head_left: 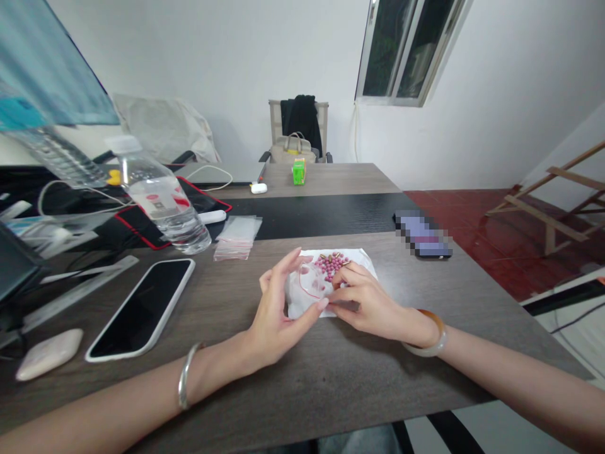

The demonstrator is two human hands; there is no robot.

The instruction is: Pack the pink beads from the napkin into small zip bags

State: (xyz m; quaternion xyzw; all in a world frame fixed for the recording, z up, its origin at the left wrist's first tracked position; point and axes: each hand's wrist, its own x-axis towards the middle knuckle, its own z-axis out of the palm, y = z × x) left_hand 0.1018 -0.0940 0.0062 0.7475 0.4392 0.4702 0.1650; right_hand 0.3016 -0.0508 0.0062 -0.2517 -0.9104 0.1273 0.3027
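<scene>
Left of the left hand [276,318] I count one phone [142,309] and, farther off, two bottles [165,202]; a second phone [420,234] lies beyond the right hand [363,297], and one green box [299,171] well ahead of both hands. Pink beads [328,266], too many to count, lie on a white sheet [367,260] just beyond the right fingers. The left thumb and fingers are spread beside one red thread [307,292]; the right fingertips bunch near its end, and I cannot tell whether they pinch anything.

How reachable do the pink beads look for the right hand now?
Probably yes: the right hand is beside the pink beads, which mostly lie exposed on a white sheet, with nothing visible between.
</scene>
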